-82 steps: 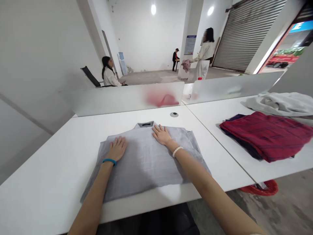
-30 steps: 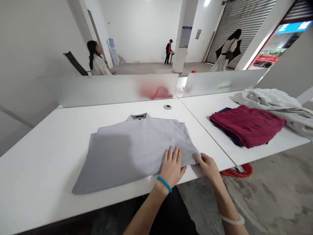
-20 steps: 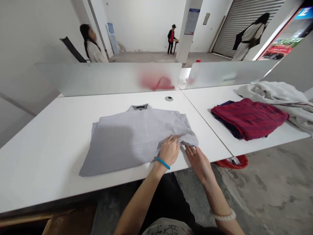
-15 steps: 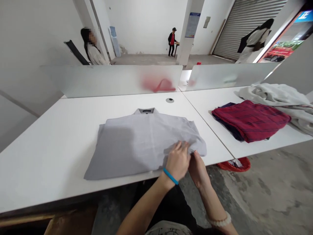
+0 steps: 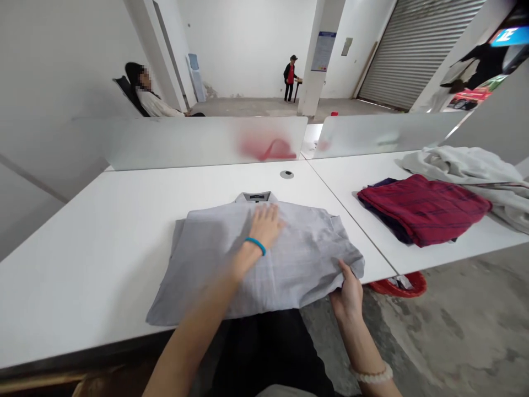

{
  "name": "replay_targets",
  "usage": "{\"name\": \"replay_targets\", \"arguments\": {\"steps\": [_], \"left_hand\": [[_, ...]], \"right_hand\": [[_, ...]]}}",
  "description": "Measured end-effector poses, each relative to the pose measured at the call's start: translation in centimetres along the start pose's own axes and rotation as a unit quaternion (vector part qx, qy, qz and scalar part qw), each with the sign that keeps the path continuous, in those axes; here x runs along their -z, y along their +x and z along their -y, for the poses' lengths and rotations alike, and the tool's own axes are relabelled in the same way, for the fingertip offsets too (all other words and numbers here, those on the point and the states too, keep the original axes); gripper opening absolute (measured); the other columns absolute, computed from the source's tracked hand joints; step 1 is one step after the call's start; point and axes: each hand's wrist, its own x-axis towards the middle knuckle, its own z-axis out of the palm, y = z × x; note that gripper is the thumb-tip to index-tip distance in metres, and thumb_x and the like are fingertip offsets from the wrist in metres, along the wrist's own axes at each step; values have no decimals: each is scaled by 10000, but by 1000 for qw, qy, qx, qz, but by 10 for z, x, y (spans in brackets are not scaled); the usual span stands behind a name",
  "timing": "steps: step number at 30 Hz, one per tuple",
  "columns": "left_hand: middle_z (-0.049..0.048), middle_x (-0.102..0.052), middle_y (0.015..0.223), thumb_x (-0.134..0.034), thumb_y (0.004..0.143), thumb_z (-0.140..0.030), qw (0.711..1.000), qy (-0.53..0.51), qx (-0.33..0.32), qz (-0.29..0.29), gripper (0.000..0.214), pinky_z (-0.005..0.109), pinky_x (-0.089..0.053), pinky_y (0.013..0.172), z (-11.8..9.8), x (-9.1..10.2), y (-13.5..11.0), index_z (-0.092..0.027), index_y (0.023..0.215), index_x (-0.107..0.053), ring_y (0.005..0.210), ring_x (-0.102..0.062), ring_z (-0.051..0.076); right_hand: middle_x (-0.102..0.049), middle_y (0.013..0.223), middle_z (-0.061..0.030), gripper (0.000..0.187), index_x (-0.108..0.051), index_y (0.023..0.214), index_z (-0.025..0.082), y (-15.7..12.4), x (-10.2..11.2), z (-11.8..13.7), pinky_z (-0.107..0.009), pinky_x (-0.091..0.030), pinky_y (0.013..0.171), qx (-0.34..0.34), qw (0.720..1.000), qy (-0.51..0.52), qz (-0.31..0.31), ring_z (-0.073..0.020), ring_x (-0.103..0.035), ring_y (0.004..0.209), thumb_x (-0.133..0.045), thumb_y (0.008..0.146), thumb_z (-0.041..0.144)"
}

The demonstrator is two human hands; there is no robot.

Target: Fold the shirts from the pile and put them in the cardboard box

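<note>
A light grey shirt (image 5: 223, 248) lies folded on the white table (image 5: 82, 259), its collar pointing away from me. My left hand (image 5: 265, 225), with a blue wristband, rests on the shirt just below the collar. Its fingers are stretched out and a little blurred. At the lower right corner, my right hand (image 5: 349, 292) grips the shirt's edge, thumb on top and fingers underneath, hidden by the cloth. The right side of the shirt looks slightly wrinkled, and its near edge hangs over the table's front edge.
To the right lie a folded red plaid garment (image 5: 425, 209) on dark cloth and a pale heap of fabric (image 5: 467, 162). A frosted divider (image 5: 198, 140) runs along the back. Below the table edge stands a red bin (image 5: 399, 284). People are beyond the divider.
My left hand has moved from the right side of the shirt up and left, near the collar. My right hand has shifted right and down, and the shirt has slid slightly toward me and right.
</note>
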Motion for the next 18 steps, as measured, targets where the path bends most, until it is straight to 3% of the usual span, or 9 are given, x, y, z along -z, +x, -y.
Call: {"name": "replay_targets", "arguments": {"steps": [3, 7, 10, 18], "left_hand": [[119, -381, 1444, -513, 885, -428, 998, 11, 63, -16, 501, 577, -275, 1066, 40, -5, 22, -206, 1329, -445, 1297, -382, 298], [165, -257, 1520, -309, 937, -430, 992, 12, 127, -22, 576, 518, -136, 1138, 69, -28, 30, -107, 1412, -350, 1407, -184, 318], [168, -190, 1538, -263, 924, -447, 990, 2, 136, -21, 665, 500, -59, 1152, 77, -39, 32, -24, 1437, -266, 1425, -98, 321], [150, -160, 1546, -295, 901, -467, 983, -103, 140, -50, 687, 459, 68, 1146, 79, -41, 30, -39, 1438, -280, 1436, -18, 288]], "right_hand": [[-685, 1040, -24, 502, -633, 1084, 176, -1, 2, -2, -267, -560, 672, 4, 1000, -11, -2, -174, -658, 832, -753, 610, 290], [-698, 955, -2, 462, -616, 1089, 185, -3, -2, -3, -279, -564, 686, 15, 999, -40, 12, -179, -665, 836, -719, 660, 321], [-699, 929, 18, 411, -627, 1054, 192, -7, -15, -2, -234, -557, 675, 23, 1000, -13, 3, -157, -661, 850, -702, 661, 289], [-692, 926, 24, 312, -632, 969, 184, -16, -38, 1, -216, -543, 643, 17, 1000, 17, 1, -137, -653, 796, -676, 677, 285]]}}
